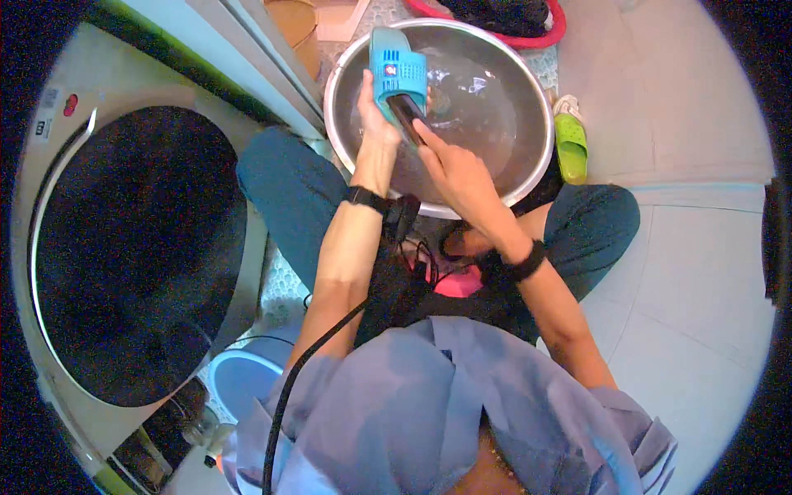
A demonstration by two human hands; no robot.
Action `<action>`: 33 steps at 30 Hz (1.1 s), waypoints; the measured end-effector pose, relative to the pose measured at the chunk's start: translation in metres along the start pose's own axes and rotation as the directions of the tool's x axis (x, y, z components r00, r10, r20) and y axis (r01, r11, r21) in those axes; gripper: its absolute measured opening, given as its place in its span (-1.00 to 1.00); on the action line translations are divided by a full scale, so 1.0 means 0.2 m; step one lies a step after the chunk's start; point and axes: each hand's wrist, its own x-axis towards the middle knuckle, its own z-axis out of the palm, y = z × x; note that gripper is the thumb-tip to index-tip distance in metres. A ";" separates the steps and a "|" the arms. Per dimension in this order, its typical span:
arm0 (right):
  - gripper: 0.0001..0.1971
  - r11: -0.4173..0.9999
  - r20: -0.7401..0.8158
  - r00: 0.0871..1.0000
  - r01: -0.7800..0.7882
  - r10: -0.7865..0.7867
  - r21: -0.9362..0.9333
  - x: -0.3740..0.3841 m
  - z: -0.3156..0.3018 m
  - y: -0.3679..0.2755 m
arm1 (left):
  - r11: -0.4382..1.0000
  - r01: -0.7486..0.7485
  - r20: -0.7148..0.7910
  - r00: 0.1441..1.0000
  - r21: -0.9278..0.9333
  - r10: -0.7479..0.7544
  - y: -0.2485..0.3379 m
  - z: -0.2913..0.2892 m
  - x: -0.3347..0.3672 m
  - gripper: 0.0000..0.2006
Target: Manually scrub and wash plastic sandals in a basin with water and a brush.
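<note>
Sandal of light-blue plastic (414,74) gripped in left hand (375,124) over round silvery metal basin (532,165), right hand (462,177) wrapped round slim dark handle (406,118): seemingly scrubbing, next stroke needing steadiness.

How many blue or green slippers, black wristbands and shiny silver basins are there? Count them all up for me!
Slippers: 2 (blue slipper in the left hand, green slipper beside the basin)
Black wristbands: 2 (left wristband, right wristband)
Silver basins: 1 (silver basin between the knees and the wall of the room's far end)
Total: 5
</note>
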 end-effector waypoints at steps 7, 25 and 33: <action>-0.59 0.987 -0.109 0.987 0.109 -0.122 -0.114 0.09 0.06 0.06 | 0.971 0.152 -0.021 0.987 -0.182 -0.159 -0.02 0.02 0.04 -0.28; -0.58 0.998 -0.128 0.992 0.016 -0.009 0.053 -0.05 0.10 0.18 | 0.995 -0.003 0.028 1.000 -0.105 0.006 -0.04 0.04 0.01 -0.40; -0.58 0.994 -0.201 0.978 0.071 -0.052 0.085 0.17 0.00 0.33 | 0.998 0.008 0.006 1.000 -0.056 -0.008 -0.14 0.16 -0.02 -0.50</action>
